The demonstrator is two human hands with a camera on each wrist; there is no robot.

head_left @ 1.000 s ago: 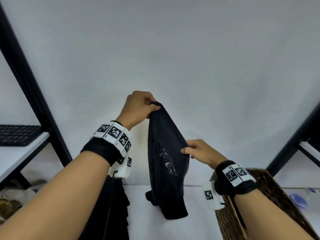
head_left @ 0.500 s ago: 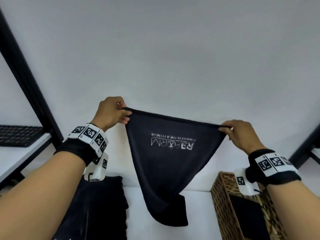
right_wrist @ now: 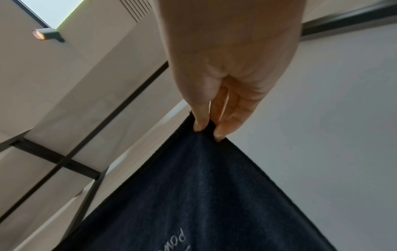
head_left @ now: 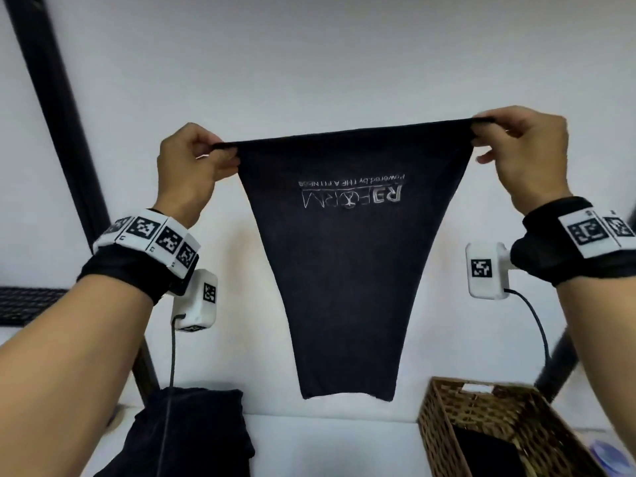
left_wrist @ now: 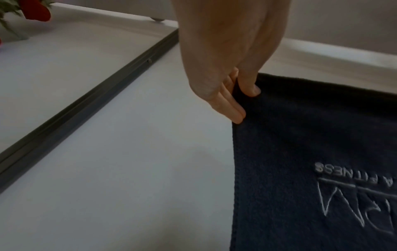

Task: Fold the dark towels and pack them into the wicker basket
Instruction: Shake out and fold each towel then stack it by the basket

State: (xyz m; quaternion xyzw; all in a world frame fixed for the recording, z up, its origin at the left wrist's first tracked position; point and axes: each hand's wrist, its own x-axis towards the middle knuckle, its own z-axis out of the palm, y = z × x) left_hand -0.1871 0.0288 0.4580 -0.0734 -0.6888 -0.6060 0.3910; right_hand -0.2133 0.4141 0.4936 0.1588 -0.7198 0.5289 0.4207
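Note:
A dark towel [head_left: 347, 270] with white upside-down lettering hangs stretched in the air before the white wall. My left hand [head_left: 223, 153] pinches its top left corner [left_wrist: 238, 91] between thumb and fingers. My right hand [head_left: 481, 132] pinches the top right corner [right_wrist: 209, 130]. The towel's lower edge hangs free above the table. A pile of dark towels [head_left: 192, 438] lies on the table at lower left. The wicker basket [head_left: 447, 425] stands at lower right with a dark folded towel [head_left: 488, 456] inside.
The white table [head_left: 327, 445] runs between pile and basket. Black shelf posts [head_left: 55, 108] stand left and right [head_left: 564, 359]. A keyboard [head_left: 27, 304] lies on a left shelf. A bluish object [head_left: 612, 456] sits right of the basket.
The towel hung bunched from my left hand; my right hand slid to the other corner. Both hands then rose and spread, stretching it flat and lifting its lower edge off the table.

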